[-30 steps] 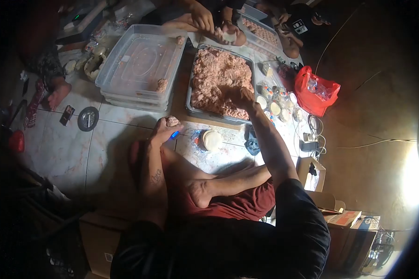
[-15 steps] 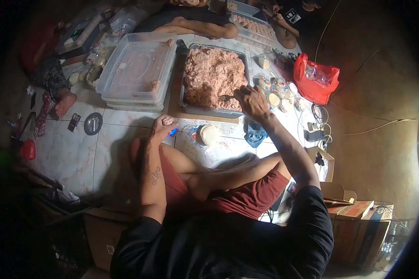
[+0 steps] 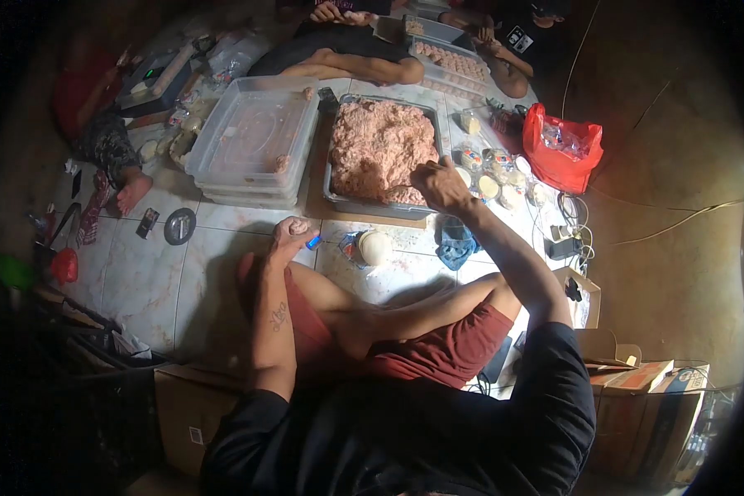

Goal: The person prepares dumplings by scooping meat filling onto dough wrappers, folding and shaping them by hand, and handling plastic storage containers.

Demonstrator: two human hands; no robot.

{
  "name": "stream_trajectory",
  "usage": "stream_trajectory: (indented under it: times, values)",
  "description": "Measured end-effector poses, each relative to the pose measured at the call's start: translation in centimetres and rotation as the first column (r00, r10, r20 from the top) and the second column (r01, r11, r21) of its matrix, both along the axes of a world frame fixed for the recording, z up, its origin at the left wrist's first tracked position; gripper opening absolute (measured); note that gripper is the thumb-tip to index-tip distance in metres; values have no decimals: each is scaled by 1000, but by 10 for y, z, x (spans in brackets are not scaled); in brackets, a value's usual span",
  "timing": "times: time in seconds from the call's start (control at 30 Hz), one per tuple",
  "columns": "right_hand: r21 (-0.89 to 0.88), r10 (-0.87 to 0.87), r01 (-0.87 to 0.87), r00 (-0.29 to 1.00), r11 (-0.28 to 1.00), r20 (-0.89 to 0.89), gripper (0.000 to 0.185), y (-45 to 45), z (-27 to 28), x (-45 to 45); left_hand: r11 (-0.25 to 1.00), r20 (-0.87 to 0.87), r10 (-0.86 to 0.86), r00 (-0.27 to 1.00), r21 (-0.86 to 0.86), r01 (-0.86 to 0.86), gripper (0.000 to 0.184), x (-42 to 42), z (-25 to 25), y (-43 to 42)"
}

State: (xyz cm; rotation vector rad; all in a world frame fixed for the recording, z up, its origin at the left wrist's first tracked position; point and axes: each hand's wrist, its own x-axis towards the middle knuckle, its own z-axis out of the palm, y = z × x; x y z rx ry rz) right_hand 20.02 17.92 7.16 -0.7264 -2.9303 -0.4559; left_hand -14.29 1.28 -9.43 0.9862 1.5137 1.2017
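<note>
My right hand (image 3: 442, 183) is closed on a fork (image 3: 402, 188), whose tines are down in the pink minced meat mixture (image 3: 380, 145) near the tub's front right. The mixture is heaped in a grey rectangular tub (image 3: 372, 206). Left of the tub's front, my left hand (image 3: 289, 237) is curled into a fist above my knee. What it holds is hidden by the fingers. A small blue object (image 3: 313, 242) shows right beside that hand; whether I grip it, I cannot tell. Between my hands a round, pale-topped container (image 3: 375, 247) stands on the tiles, next to crumpled plastic packaging (image 3: 350, 247).
Stacked clear plastic trays (image 3: 252, 136) stand left of the tub, with bits of mixture on the rim. Several pale round packs (image 3: 488, 183), a red plastic bag (image 3: 562, 153) and a blue cloth (image 3: 456, 244) lie to the right. Other people sit opposite, near trays of meat balls (image 3: 450, 62).
The fork has sunk deeper into the mixture, its tines now mostly hidden, and my right hand has turned slightly. My left hand stays closed in nearly the same place. The view has shifted slightly.
</note>
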Motion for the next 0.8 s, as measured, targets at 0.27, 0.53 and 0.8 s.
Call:
stream_trajectory:
  times: [0.27, 0.53, 0.8]
  values:
    - [-641, -473, 74, 740, 764, -479, 15, -41, 8, 25, 964, -51, -126, 991, 230, 134, 30, 66, 38, 8]
    - [-430, -479, 285, 751, 857, -456, 18, -73, -67, 3, 969, -130, -232, 964, 61, 241, 31, 110, 24, -16]
    - [-488, -464, 93, 506, 868, -727, 7, -93, -36, -28, 919, -285, 80, 955, 392, 40, 33, 110, 8, -18]
